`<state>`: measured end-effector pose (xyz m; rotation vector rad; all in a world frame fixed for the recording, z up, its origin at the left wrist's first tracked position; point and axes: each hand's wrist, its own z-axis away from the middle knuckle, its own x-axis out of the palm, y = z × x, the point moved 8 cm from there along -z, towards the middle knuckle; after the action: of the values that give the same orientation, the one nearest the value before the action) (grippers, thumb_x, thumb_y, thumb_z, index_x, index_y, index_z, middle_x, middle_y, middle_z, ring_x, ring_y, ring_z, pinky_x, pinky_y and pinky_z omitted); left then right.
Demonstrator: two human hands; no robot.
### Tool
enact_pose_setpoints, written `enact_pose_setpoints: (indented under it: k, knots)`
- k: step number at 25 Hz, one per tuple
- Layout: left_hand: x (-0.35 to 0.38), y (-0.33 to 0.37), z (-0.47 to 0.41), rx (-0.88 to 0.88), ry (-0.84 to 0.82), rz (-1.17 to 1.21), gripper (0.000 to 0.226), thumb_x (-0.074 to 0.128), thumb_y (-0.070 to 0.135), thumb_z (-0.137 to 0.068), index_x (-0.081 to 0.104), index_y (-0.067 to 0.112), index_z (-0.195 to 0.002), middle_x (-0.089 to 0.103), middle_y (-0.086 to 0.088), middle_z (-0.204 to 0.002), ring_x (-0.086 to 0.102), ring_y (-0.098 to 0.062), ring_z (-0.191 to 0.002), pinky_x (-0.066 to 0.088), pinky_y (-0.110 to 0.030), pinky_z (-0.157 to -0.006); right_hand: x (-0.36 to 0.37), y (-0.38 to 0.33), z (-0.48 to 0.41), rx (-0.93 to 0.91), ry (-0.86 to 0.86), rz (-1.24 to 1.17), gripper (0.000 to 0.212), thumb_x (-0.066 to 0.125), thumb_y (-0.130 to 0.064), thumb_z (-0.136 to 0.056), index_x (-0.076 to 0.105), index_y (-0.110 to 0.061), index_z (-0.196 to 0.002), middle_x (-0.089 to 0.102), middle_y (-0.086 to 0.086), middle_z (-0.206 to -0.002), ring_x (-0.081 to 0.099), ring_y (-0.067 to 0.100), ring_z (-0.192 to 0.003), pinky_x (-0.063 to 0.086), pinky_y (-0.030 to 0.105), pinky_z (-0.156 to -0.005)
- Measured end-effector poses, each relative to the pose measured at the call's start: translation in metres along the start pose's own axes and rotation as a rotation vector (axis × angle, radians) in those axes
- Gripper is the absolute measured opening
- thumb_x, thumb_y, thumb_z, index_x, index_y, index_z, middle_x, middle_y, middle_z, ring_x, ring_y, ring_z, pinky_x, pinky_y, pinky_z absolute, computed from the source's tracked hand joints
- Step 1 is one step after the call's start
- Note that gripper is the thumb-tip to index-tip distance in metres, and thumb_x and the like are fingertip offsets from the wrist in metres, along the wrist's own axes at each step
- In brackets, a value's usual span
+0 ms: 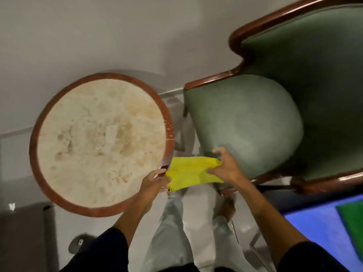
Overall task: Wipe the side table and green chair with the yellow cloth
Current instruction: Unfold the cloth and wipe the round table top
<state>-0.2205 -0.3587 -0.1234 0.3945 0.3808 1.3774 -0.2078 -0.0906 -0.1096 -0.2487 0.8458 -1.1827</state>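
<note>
Between table and chair, we hold yellow cloth stretched: left hand pinches one edge, right hand grips other, likely refolding for clean face. Side table just left, green chair just right; both within reach.

Two hands hold a yellow cloth between a round side table and a green chair. The left hand grips one end, the right hand the other.
</note>
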Motion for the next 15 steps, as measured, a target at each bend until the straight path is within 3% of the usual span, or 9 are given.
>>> enact_pose_setpoints:
  k: [2, 4, 6, 8, 10, 13, 15]
  knots:
    - [-0.040, 0.001, -0.024, -0.023, 0.056, 0.056, 0.039, 0.069, 0.000, -0.085, 0.059, 0.010, -0.121, 0.068, -0.012, -0.091, 0.066, -0.021, -0.070, 0.059, -0.022, -0.055, 0.039, -0.059, -0.047, -0.072, -0.022, 0.105, 0.076, 0.082, -0.019, -0.066, 0.041, -0.028, -0.130, 0.060, 0.010, -0.112, 0.060, 0.033, -0.106, 0.052, 0.040, -0.090]
    - [-0.071, 0.014, -0.048, 0.053, 0.176, -0.031, 0.035, 0.065, 0.000, -0.088, 0.057, 0.016, -0.118, 0.067, -0.015, -0.099, 0.066, -0.032, -0.081, 0.056, -0.024, -0.062, 0.061, -0.102, -0.081, -0.139, 0.133, 0.282, 0.084, 0.079, -0.024, -0.069, 0.033, -0.028, -0.139, 0.055, 0.014, -0.131, 0.054, 0.035, -0.120, 0.045, 0.046, -0.097]
    - [-0.112, 0.046, -0.071, 0.275, 0.414, -0.448, 0.038, 0.062, 0.007, -0.088, 0.057, 0.015, -0.125, 0.071, -0.016, -0.106, 0.066, -0.037, -0.097, 0.047, -0.029, -0.076, 0.091, -0.119, -0.094, -0.154, 0.331, 0.395, 0.088, 0.075, -0.036, -0.077, 0.027, -0.020, -0.149, 0.039, 0.015, -0.150, 0.038, 0.035, -0.137, 0.035, 0.051, -0.107]
    - [-0.139, 0.089, -0.091, 0.559, 0.577, -0.797, 0.033, 0.055, 0.019, -0.088, 0.061, 0.012, -0.120, 0.071, -0.018, -0.107, 0.064, -0.039, -0.100, 0.047, -0.038, -0.082, 0.140, -0.108, -0.092, -0.067, 0.352, 0.335, 0.084, 0.057, -0.052, -0.090, 0.019, -0.015, -0.154, 0.022, 0.017, -0.161, 0.022, 0.034, -0.148, 0.025, 0.053, -0.115]
    - [-0.153, 0.120, -0.120, 0.753, 0.688, -1.109, 0.037, 0.047, 0.029, -0.092, 0.063, 0.008, -0.118, 0.066, -0.020, -0.122, 0.061, -0.039, -0.112, 0.046, -0.046, -0.091, 0.178, -0.098, -0.098, 0.042, 0.330, 0.247, 0.084, 0.040, -0.058, -0.096, 0.006, -0.010, -0.156, 0.009, 0.019, -0.164, 0.011, 0.034, -0.151, 0.019, 0.052, -0.122]
    - [-0.166, 0.142, -0.165, 0.849, 0.812, -1.418, 0.050, 0.042, 0.040, -0.100, 0.050, 0.012, -0.140, 0.046, -0.022, -0.149, 0.048, -0.037, -0.135, 0.038, -0.053, -0.107, 0.177, -0.123, -0.135, -0.014, 0.464, 0.344, 0.081, 0.029, -0.058, -0.098, 0.006, -0.005, -0.155, 0.010, 0.021, -0.164, 0.010, 0.034, -0.152, 0.018, 0.051, -0.123]
    - [-0.176, 0.134, -0.189, 0.833, 0.789, -1.388, 0.057, 0.034, 0.046, -0.100, 0.037, 0.017, -0.149, 0.033, -0.019, -0.158, 0.034, -0.035, -0.145, 0.026, -0.055, -0.115, 0.169, -0.151, -0.171, -0.136, 0.506, 0.463, 0.076, 0.026, -0.055, -0.100, 0.010, -0.005, -0.155, 0.014, 0.021, -0.163, 0.013, 0.034, -0.151, 0.019, 0.051, -0.123]
